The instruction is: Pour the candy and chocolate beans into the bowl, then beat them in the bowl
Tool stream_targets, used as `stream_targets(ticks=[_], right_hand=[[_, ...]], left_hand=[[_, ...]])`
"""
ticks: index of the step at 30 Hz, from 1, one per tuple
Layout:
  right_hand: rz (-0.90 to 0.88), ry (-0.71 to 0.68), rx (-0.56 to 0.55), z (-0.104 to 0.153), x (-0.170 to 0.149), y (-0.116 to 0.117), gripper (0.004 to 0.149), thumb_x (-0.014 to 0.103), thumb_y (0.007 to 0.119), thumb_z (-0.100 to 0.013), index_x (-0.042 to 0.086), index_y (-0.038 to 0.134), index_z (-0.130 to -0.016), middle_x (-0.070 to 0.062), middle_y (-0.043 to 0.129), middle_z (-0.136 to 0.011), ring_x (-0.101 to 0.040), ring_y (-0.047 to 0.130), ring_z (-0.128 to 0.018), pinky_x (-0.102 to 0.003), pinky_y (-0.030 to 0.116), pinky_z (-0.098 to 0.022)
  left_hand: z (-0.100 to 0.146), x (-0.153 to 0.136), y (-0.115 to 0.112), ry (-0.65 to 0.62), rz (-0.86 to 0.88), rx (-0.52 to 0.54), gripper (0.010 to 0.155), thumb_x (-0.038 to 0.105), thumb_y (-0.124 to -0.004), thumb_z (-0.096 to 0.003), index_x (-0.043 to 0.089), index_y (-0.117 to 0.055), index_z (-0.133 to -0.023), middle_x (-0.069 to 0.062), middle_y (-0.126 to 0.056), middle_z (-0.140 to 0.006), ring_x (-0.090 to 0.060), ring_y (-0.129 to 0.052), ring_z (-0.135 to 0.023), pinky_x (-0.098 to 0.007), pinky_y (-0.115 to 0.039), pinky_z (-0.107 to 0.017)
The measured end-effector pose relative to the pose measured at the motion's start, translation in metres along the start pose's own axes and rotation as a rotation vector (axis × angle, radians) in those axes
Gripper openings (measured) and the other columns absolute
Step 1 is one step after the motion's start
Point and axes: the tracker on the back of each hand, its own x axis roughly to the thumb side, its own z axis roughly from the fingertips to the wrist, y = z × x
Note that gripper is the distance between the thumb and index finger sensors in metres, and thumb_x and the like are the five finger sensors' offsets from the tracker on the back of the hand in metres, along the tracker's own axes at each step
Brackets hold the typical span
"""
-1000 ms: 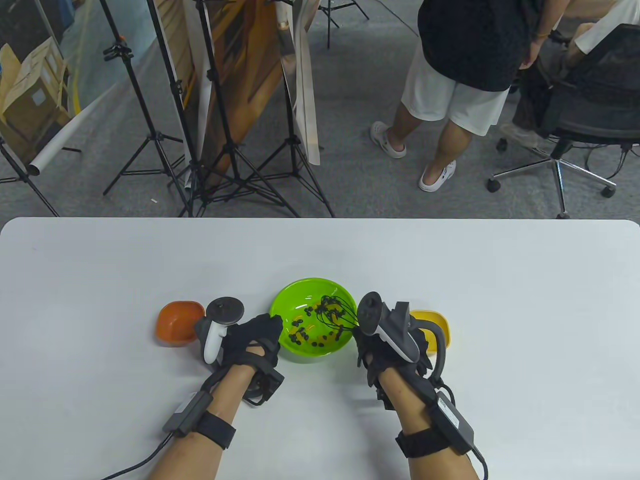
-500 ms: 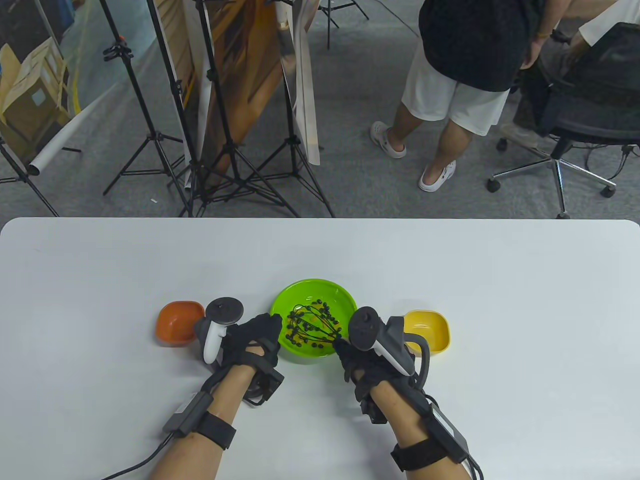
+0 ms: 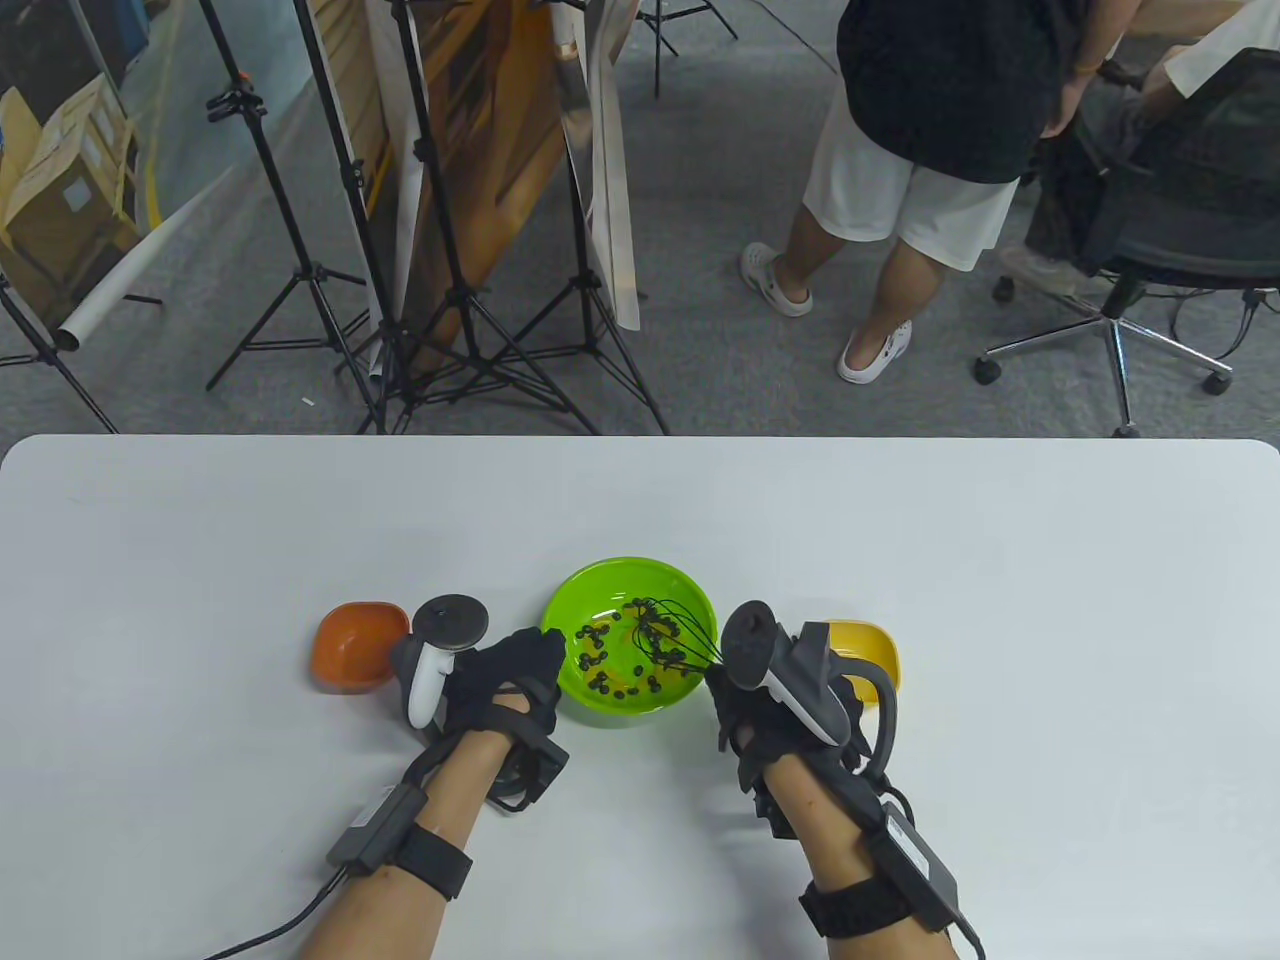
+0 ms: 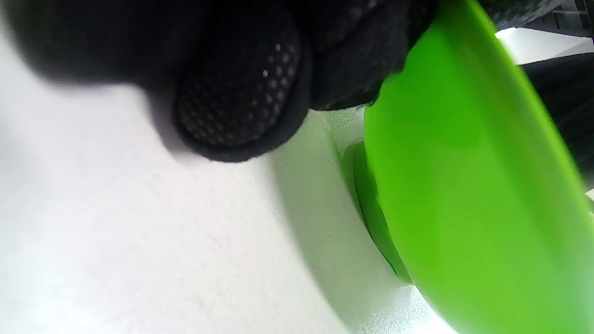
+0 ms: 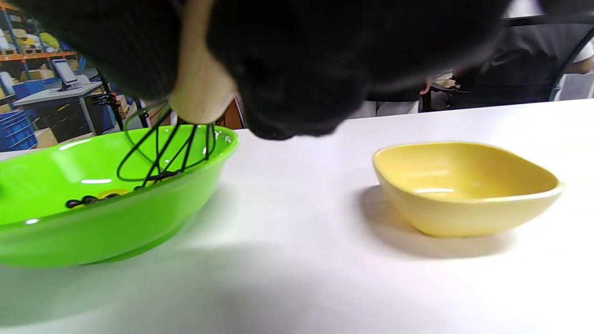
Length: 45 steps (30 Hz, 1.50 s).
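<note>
A green bowl (image 3: 610, 582) sits mid-table holding dark chocolate beans (image 3: 598, 660) and yellow candy. My left hand (image 3: 520, 665) grips the bowl's left rim; in the left wrist view its fingers (image 4: 241, 97) curl against the green bowl (image 4: 468, 185). My right hand (image 3: 745, 700) holds a black wire whisk (image 3: 670, 640) whose loops are in the bowl's right half. The right wrist view shows the whisk (image 5: 162, 153) dipping into the green bowl (image 5: 93, 232) from under my right hand (image 5: 287, 69).
An empty orange bowl (image 3: 355, 645) stands left of my left hand. An empty yellow bowl (image 3: 875, 650) (image 5: 464, 190) stands right of the green bowl, behind my right hand. Beyond the table's far edge are tripods, a standing person and an office chair.
The whisk swung from the bowl's right side to its left and back to the right, scattering the beans. My right hand followed it. The left hand stayed on the rim.
</note>
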Motion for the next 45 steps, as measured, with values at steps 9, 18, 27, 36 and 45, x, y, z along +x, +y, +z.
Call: stream_targets(ticks=[9, 18, 27, 36, 45], right_hand=[[-0.114, -0.064, 0.023, -0.006, 0.029, 0.023, 0.06, 0.058, 0.076, -0.046, 0.007, 0.091, -0.072, -0.007, 0.1, -0.033, -0.019, 0.092, -0.002, -0.037, 0.086, 0.003], [-0.072, -0.128, 0.097, 0.011, 0.013, 0.002, 0.058, 0.058, 0.082, -0.045, 0.009, 0.095, -0.072, -0.009, 0.101, -0.032, -0.022, 0.092, -0.002, -0.039, 0.085, 0.002], [0.098, -0.006, -0.016, 0.005, 0.008, -0.017, 0.057, 0.059, 0.085, -0.043, 0.01, 0.096, -0.072, -0.009, 0.101, -0.033, -0.022, 0.092, -0.003, -0.04, 0.085, 0.001], [-0.046, -0.017, -0.011, -0.007, 0.02, 0.012, 0.06, 0.058, 0.075, -0.046, 0.007, 0.092, -0.072, -0.007, 0.1, -0.033, -0.019, 0.092, -0.002, -0.037, 0.086, 0.003], [-0.093, -0.145, 0.101, 0.008, 0.031, 0.008, 0.058, 0.058, 0.078, -0.046, 0.009, 0.094, -0.073, -0.008, 0.101, -0.032, -0.021, 0.092, -0.002, -0.038, 0.085, 0.003]], left_hand=[[0.0, 0.0, 0.0, -0.001, 0.001, -0.004, 0.045, 0.061, -0.066, -0.0461, 0.024, -0.08, -0.067, 0.014, -0.098, -0.035, -0.015, -0.107, -0.028, -0.028, -0.092, -0.02], [0.0, -0.001, 0.001, 0.008, 0.011, 0.001, 0.045, 0.061, -0.065, -0.046, 0.024, -0.08, -0.067, 0.014, -0.098, -0.035, -0.015, -0.107, -0.028, -0.028, -0.092, -0.02], [0.0, 0.001, 0.0, -0.003, -0.003, -0.004, 0.045, 0.061, -0.065, -0.046, 0.024, -0.08, -0.067, 0.014, -0.098, -0.035, -0.015, -0.107, -0.028, -0.028, -0.092, -0.02], [0.0, 0.0, 0.0, -0.002, -0.001, -0.007, 0.045, 0.061, -0.065, -0.046, 0.024, -0.08, -0.067, 0.014, -0.098, -0.035, -0.015, -0.107, -0.028, -0.028, -0.092, -0.02], [0.0, 0.0, -0.001, 0.001, 0.001, -0.004, 0.045, 0.061, -0.065, -0.046, 0.024, -0.079, -0.067, 0.015, -0.098, -0.035, -0.014, -0.107, -0.028, -0.028, -0.092, -0.02]])
